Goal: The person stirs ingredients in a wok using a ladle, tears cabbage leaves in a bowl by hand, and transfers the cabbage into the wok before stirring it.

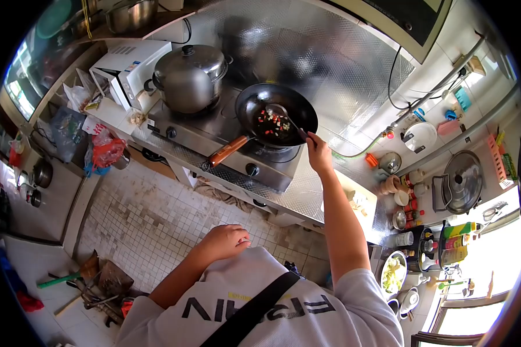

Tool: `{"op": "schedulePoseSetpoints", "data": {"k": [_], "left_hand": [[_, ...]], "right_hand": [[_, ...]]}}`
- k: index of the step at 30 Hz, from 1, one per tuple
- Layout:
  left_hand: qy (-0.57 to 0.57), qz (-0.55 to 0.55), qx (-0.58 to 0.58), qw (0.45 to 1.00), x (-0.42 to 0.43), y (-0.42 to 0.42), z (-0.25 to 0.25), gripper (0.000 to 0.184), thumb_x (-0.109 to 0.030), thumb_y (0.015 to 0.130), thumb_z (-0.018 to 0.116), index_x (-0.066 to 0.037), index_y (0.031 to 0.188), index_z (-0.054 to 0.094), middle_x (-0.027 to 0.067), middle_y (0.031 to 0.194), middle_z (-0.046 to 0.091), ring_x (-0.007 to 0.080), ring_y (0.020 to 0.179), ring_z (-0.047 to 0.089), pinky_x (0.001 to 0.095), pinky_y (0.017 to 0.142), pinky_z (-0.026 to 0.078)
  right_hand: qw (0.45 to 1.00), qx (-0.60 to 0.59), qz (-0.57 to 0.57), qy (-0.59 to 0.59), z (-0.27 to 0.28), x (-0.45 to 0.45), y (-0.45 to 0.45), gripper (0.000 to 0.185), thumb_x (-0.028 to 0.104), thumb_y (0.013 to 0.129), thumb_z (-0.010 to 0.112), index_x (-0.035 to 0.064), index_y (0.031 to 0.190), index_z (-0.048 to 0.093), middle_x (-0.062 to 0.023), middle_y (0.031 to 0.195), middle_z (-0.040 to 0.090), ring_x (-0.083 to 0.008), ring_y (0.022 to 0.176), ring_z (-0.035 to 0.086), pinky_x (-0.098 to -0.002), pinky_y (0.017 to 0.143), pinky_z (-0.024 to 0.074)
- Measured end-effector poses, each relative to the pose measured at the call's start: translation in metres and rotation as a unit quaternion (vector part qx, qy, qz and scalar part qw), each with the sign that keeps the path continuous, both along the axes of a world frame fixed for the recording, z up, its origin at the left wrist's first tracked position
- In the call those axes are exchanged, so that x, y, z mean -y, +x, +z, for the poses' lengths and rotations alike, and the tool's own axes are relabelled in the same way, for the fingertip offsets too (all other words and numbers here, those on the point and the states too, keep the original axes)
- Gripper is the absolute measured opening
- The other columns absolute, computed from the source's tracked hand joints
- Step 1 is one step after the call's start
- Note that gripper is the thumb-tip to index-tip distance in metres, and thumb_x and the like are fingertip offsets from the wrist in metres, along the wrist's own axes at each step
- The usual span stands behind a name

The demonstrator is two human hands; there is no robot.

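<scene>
My right hand is closed around the dark handle of a ladle, whose rounded metal head rests inside a black wok. Chopped red and pale pieces lie in the bottom of the wok. Its wooden handle points toward the front left, with no hand on it. My left hand is held in front of my body, away from the stove, with its fingers curled in and nothing visible in them.
A large lidded pot stands on the gas stove left of the wok. Right of the stove is a cutting board with food on it. Several seasoning bottles and a bowl of cut vegetables are farther right.
</scene>
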State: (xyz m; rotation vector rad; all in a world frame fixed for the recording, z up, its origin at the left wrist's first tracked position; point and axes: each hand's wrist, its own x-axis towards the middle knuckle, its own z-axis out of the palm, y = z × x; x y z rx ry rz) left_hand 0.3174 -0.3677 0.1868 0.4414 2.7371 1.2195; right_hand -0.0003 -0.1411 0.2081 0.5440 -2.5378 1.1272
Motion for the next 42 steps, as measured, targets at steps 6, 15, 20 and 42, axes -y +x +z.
{"op": "schedulePoseSetpoints", "data": {"k": [6,15,20,42], "left_hand": [[0.016,0.040,-0.033,0.999,0.010,-0.003,0.013,0.014,-0.017,0.085,0.069,-0.003,0.091,0.069,0.0087,0.088,0.068,0.0281,0.077,0.067,0.0375,0.071,0.054],[-0.032,0.185,-0.334,0.924,0.021,-0.050,0.056,0.010,-0.007,0.082,0.067,-0.004,0.091,0.064,0.0084,0.091,0.061,0.0283,0.081,0.062,0.0406,0.073,0.050],[-0.216,0.291,-0.327,0.873,0.046,-0.096,0.070,0.028,-0.019,0.084,0.069,-0.004,0.106,0.061,0.0110,0.104,0.057,0.0297,0.094,0.059,0.0440,0.082,0.047],[-0.342,0.246,0.083,0.903,0.099,-0.213,0.053,0.039,-0.031,0.082,0.074,-0.009,0.113,0.066,0.0164,0.112,0.069,0.0352,0.106,0.066,0.0461,0.090,0.054]], "right_hand": [[0.999,0.013,0.030,0.036,0.052,-0.031,0.050,0.023,0.013,0.094,0.063,0.0004,0.112,0.069,-0.0244,0.090,0.069,-0.0403,0.081,0.069,-0.0413,0.074,0.0541],[0.997,-0.071,0.039,0.016,0.011,-0.012,0.018,0.025,0.012,0.093,0.063,0.0003,0.114,0.068,-0.0263,0.095,0.069,-0.0430,0.087,0.067,-0.0442,0.078,0.0538],[0.997,-0.060,0.021,0.035,0.002,0.012,0.001,0.027,0.017,0.095,0.061,0.0014,0.116,0.068,-0.0261,0.099,0.069,-0.0433,0.090,0.068,-0.0434,0.078,0.0544],[0.996,-0.083,0.018,0.014,-0.008,-0.022,0.002,0.029,0.015,0.092,0.062,0.0040,0.119,0.067,-0.0279,0.091,0.067,-0.0448,0.087,0.065,-0.0488,0.078,0.0528]]}}
